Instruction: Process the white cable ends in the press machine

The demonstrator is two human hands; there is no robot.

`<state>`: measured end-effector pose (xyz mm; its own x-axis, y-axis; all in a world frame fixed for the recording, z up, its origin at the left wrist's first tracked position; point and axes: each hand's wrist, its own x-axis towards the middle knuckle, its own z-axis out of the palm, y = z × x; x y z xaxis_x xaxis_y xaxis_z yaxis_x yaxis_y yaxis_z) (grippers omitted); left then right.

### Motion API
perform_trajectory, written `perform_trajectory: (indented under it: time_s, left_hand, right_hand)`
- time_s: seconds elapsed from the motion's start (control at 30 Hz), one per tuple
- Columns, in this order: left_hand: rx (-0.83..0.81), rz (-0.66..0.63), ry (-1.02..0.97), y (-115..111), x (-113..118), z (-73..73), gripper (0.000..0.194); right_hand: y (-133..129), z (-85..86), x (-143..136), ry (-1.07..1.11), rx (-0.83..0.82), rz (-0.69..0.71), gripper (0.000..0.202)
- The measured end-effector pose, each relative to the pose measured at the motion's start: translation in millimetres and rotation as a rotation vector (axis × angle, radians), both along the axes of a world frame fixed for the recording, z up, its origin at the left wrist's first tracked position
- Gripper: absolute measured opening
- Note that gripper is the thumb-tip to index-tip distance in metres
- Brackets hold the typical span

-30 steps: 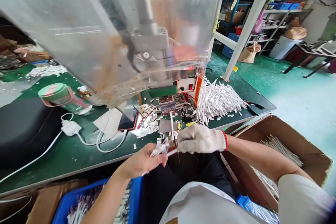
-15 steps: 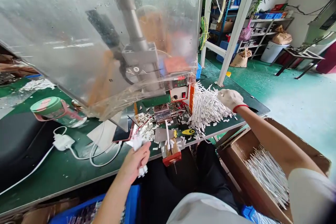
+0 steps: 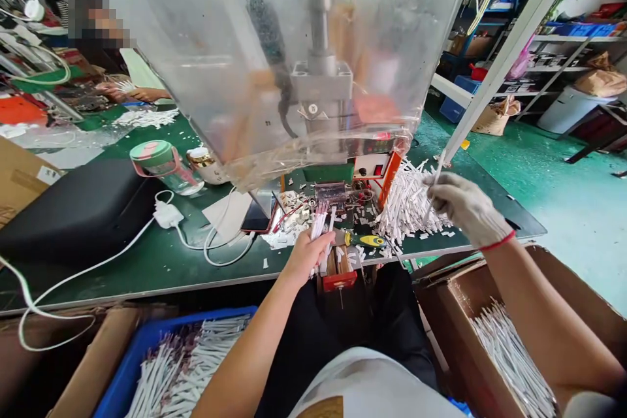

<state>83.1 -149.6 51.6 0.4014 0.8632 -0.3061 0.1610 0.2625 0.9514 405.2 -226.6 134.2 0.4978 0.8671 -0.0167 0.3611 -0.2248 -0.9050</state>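
My bare left hand [image 3: 307,253] is closed round a bundle of thin white strips [image 3: 321,221], over the front edge of the bench. Just right of it are a wooden fixture with a red front [image 3: 339,281] and a yellow-and-green tool handle [image 3: 371,241]. My right hand [image 3: 465,208], in a white glove with a red cuff, pinches one white strip [image 3: 441,166] that stands roughly upright. Below and left of that hand lies a heap of white strips [image 3: 404,204]. A small metal block [image 3: 330,192] sits under the press, behind my left hand.
A clear plastic guard [image 3: 220,78] hangs before the press. A phone [image 3: 258,215], white cables and a green-lidded jar [image 3: 164,163] lie left. Below are a blue crate [image 3: 125,356] and a cardboard box [image 3: 453,320], both holding strips. Another person's hands [image 3: 142,94] work far left.
My right hand has risen off the heap with a single strip. My left hand, with its bundle, has come in front of the fixture. The view has turned left.
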Motion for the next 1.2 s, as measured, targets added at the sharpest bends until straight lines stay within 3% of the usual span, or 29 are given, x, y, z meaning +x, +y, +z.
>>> perform_trajectory:
  time_s: [0.13,0.2,0.3,0.5,0.77,0.9,1.0,1.1,1.2]
  left_hand:
    - [-0.036,0.104,-0.059,-6.4,-24.8,6.1,0.038]
    - [-0.051,0.153,-0.094,-9.4,-36.8,7.4,0.04]
    - [-0.07,0.213,-0.119,-15.1,-54.2,5.9,0.041]
    - [-0.089,0.284,-0.123,-27.3,-83.1,-2.4,0.042]
    - [-0.029,0.186,-0.096,-30.0,-87.8,0.9,0.044]
    - [0.016,0.095,-0.07,-27.9,-83.4,6.1,0.039]
    - [0.11,-0.013,-0.027,-21.7,-78.8,12.7,0.037]
    - [0.162,-0.201,0.04,-14.1,-70.0,20.8,0.034]
    - [0.122,-0.378,0.109,-10.4,-57.5,26.4,0.032]
  right_hand:
    - [-12.6,-23.8,-83.7,0.574,-0.195,0.427,0.039]
    - [-2.5,-42.4,-116.2,0.665,-0.242,0.49,0.039]
    - [22.5,-67.8,-145.6,0.7,-0.267,0.442,0.038]
    - [54.5,-94.1,-157.5,0.716,-0.284,0.342,0.036]
    - [59.3,-101.7,-157.0,0.755,-0.286,0.356,0.034]
    - [56.2,-92.0,-151.5,0.616,-0.287,0.403,0.037]
    - [48.5,-64.9,-142.4,0.304,-0.192,0.385,0.041]
    - [35.1,-29.7,-135.5,0.032,-0.094,0.616,0.039]
    - [17.1,-7.5,-137.5,-0.033,-0.124,0.894,0.032]
